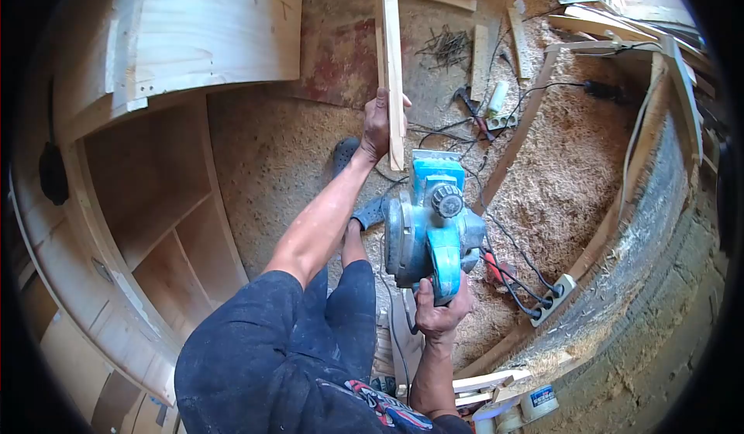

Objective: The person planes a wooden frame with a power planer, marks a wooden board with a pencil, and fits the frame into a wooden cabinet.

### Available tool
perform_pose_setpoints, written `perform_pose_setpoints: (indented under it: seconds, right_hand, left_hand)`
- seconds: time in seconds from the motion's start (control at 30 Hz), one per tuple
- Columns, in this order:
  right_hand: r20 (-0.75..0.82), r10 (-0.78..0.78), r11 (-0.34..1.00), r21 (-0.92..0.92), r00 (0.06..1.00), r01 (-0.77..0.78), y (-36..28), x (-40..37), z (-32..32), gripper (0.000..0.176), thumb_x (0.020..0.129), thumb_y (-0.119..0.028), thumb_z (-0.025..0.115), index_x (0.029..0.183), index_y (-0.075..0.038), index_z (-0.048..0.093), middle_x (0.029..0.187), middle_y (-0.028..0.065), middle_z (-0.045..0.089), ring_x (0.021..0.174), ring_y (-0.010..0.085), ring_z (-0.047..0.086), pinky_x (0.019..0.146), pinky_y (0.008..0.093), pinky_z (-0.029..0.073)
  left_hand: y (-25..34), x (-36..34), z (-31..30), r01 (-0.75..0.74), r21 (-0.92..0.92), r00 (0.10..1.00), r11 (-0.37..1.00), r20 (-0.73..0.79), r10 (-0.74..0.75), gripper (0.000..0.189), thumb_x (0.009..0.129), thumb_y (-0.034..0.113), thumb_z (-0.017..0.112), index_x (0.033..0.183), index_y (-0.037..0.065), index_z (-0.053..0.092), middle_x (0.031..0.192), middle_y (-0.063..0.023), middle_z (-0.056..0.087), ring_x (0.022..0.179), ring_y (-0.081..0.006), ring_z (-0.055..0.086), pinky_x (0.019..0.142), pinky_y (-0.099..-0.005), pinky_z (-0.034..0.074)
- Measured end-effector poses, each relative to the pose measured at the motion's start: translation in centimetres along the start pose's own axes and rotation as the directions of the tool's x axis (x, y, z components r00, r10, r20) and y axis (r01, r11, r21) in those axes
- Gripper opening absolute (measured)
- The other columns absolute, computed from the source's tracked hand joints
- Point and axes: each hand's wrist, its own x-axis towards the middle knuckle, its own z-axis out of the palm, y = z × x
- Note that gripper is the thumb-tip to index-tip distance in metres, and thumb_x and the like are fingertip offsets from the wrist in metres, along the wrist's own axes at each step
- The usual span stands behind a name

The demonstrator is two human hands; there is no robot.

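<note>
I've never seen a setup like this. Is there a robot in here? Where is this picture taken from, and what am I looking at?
There is no robot here. These are a person's bare hands, and the single picture comes from a camera worn on their head, looking down past their own body.

The left hand grips a long piece of wood near its lower end. The right hand holds the rear handle of a blue power tool with a dark knob on top; it looks like an electric planer.

On the floor are wood shavings, a white power strip with plugs in it, and loose cables. A large wooden cabinet stands on the left. The dark rounded border is probably just the wide lens.
</note>
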Motion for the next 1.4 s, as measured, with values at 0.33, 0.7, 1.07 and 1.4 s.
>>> perform_pose_setpoints:
  seconds: [0.33, 0.7, 1.07, 1.4]
  right_hand:
    - [0.055, -0.046, 0.999, -0.016, 0.997, 0.047, 0.0, -0.1, 2.2, 0.033, 0.090, -0.032, 0.077, 0.096, -0.003, 0.061, 0.071, 0.0090, 0.060, 0.059, 0.0306, 0.059, 0.058, 0.0400, 0.046]
    - [0.053, 0.000, 1.000, 0.027, 0.999, -0.001, -2.1, 5.7, 4.4, 0.034, 0.089, -0.019, 0.079, 0.105, 0.002, 0.059, 0.071, 0.0102, 0.065, 0.059, 0.0305, 0.067, 0.056, 0.0396, 0.050]
    - [0.055, -0.117, 0.993, 0.002, 0.992, 0.117, -5.3, 13.6, 5.5, 0.034, 0.089, -0.017, 0.080, 0.108, 0.002, 0.060, 0.076, 0.0119, 0.070, 0.062, 0.0296, 0.071, 0.057, 0.0378, 0.053]
    - [-0.014, -0.251, 0.963, 0.095, 0.968, 0.251, -10.1, 24.0, 8.3, 0.027, 0.095, -0.021, 0.075, 0.102, 0.002, 0.063, 0.078, 0.0144, 0.073, 0.065, 0.0254, 0.074, 0.059, 0.0357, 0.055]
  left_hand:
    - [-1.7, 0.3, -1.4, -0.064, 0.063, 0.997, 0.996, 0.053, 0.061, 0.078, 0.107, 0.067, 0.027, 0.108, -0.003, 0.061, 0.054, -0.0044, 0.054, 0.041, -0.0122, 0.052, 0.039, -0.0266, 0.045]
    - [-1.2, 0.1, -1.4, -0.056, 0.186, 0.996, 0.981, -0.063, 0.068, 0.069, 0.111, 0.058, 0.032, 0.093, 0.002, 0.066, 0.077, -0.0049, 0.062, 0.068, -0.0139, 0.056, 0.062, -0.0322, 0.045]
    - [-5.4, 0.7, -3.3, 0.292, -0.317, 0.956, 0.902, 0.080, -0.282, 0.062, 0.112, 0.054, 0.034, 0.089, 0.004, 0.063, 0.074, -0.0032, 0.063, 0.068, -0.0141, 0.062, 0.064, -0.0319, 0.052]
    - [-1.0, -0.2, -0.7, 0.116, -0.451, 0.992, 0.885, 0.003, -0.129, 0.059, 0.112, 0.052, 0.036, 0.092, 0.004, 0.065, 0.073, -0.0030, 0.065, 0.072, -0.0126, 0.067, 0.063, -0.0296, 0.055]
